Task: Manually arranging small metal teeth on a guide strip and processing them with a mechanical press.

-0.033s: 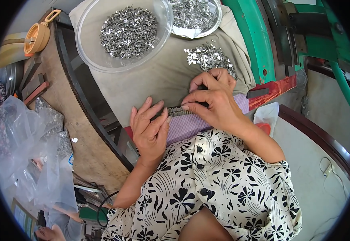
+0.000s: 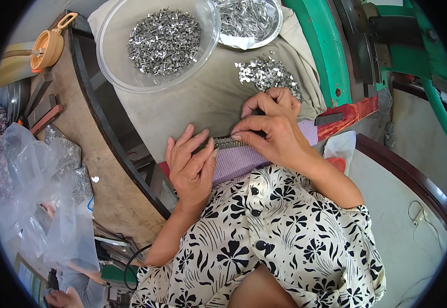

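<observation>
A short row of small metal pieces (image 2: 225, 142) lies lined up along the far edge of a purple pad (image 2: 257, 156) on my lap. My left hand (image 2: 190, 164) rests flat beside it, fingers apart, with the fingertips against the row's left end. My right hand (image 2: 272, 128) is bent over the row's right end, its fingertips pinched on the pieces. Just beyond my right hand, a loose heap of the same shiny pieces (image 2: 267, 74) sits on a beige cloth (image 2: 203, 102).
A clear plastic bowl (image 2: 115, 66) of metal pieces stands at the back left, with a second dish (image 2: 277, 20) of them behind it. A green machine frame (image 2: 326, 56) rises at right. Clear plastic bags (image 2: 33, 185) and an orange cup (image 2: 49, 49) lie at left.
</observation>
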`<state>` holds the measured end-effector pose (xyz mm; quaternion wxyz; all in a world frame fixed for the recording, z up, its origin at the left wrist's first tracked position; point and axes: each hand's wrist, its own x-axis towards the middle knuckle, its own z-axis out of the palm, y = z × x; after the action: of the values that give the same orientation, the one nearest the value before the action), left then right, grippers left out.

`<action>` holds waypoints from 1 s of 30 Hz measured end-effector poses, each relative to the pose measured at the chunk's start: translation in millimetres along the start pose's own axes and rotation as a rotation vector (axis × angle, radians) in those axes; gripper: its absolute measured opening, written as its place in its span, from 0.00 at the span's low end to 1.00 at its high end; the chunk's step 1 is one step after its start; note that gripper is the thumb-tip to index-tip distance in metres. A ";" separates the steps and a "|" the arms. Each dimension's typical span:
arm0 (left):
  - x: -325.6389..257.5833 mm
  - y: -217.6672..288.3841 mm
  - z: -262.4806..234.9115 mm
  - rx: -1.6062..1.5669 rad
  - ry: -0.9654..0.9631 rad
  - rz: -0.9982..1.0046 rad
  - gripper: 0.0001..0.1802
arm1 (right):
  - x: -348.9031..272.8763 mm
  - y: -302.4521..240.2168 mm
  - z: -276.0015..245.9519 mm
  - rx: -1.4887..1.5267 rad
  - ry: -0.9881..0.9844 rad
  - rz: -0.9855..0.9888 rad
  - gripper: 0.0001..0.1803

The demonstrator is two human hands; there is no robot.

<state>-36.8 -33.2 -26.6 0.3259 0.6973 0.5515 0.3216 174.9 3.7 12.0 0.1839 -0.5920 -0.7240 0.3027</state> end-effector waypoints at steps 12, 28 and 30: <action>-0.3 -0.9 1.0 0.012 0.000 0.008 0.10 | -3.7 2.5 -1.4 -0.019 0.044 -0.004 0.09; -0.1 -0.7 0.2 0.007 0.004 0.009 0.11 | -9.2 9.7 -8.4 -0.051 0.040 -0.011 0.08; -0.1 -0.6 0.2 0.008 0.004 0.008 0.11 | -10.1 9.3 -10.4 -0.054 0.023 -0.004 0.08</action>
<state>-37.0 -33.2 -27.2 0.3208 0.7003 0.5505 0.3221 190.7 -2.7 14.6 0.1769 -0.5989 -0.7308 0.2757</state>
